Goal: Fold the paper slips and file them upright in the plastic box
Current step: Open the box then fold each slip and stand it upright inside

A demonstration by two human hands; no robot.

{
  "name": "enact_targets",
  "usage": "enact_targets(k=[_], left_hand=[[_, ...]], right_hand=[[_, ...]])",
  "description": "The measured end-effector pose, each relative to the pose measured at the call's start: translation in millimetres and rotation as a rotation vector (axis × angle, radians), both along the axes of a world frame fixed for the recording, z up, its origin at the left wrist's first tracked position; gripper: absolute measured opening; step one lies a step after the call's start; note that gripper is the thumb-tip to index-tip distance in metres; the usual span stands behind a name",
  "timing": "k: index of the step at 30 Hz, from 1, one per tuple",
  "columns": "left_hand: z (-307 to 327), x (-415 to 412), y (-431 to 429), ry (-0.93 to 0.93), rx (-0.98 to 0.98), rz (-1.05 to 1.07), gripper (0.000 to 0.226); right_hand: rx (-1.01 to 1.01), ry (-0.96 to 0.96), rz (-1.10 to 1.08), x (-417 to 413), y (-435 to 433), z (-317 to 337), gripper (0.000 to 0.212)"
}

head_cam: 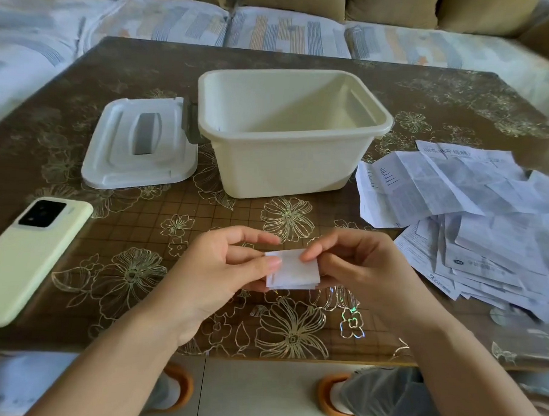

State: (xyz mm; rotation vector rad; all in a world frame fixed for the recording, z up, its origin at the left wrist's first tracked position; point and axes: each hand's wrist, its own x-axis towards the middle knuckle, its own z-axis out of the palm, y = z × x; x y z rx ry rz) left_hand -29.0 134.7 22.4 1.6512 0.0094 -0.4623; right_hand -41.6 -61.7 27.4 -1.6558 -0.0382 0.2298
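Left grip [220, 262] pinches the slip [292, 271] at its left edge: thumb on top, fingers curled under, index stretched out above it. Right grip [355, 268] holds the right side, one fingertip pressed on top near the middle, other fingers curled below. Slip is white, folded small w/ several layers showing at its lower right corner. It's held flat-ish just over the table [147, 76], near the front edge, betw. both hands. Both forearms come in from below, angled toward each other, palms turned inward.

Box [284, 164]: cream plastic, upright, top open, mid-table beyond the hands; inner walls & floor in view. Lid [137, 145] lies flat just left of it, grey handle up, at the box's grey latch; touching or not, can't tell. Pile [471, 216] of unfolded printed papers sits right of the box, spread loose toward the table's right edge. Phone [29, 253], pale green, lies face down at the left. Sofa [274, 28] behind the table.
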Motion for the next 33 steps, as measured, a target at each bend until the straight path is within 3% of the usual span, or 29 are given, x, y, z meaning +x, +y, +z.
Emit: enact_targets(k=[4,8,15,18,21,23,25,28,31,33], left_hand=[[13,3,0,-0.204,0.212,0.03,0.005],[37,13,-2,-0.449,0.381,0.008,0.008],[67,41,9,-0.536,0.41,0.015,0.01],[78,56,12,-0.54,0.39,-0.01,0.012],[90,81,24,-0.625,0.376,0.101,0.011],[98,105,40,-0.77,0.486,0.211,0.011],[101,129,54,-0.886,0.735,0.2,0.024],[99,161,61,-0.93,0.937,-0.032,0.036],[95,184,59,-1.018,1.072,-0.351,0.052],[97,198,58,-1.046,1.145,-0.5,0.059]], right_hand=[[-0.04,0.031,0.058,14,-2,14,0.023],[-0.35,-0.085,0.237,39,0,42,0.011],[-0.856,-0.428,0.331,76,21,83,0.008],[-0.947,-0.479,0.361,90,29,95,0.006],[-0.954,-0.475,0.245,113,26,110,0.002],[-0.924,-0.4,0.103,140,20,116,0.012],[-0.731,-0.146,0.021,173,19,114,0.014],[-0.491,0.298,0.108,210,42,95,0.013],[-0.548,0.477,0.292,234,67,64,0.018],[-0.646,0.5,0.37,247,75,46,0.017]])
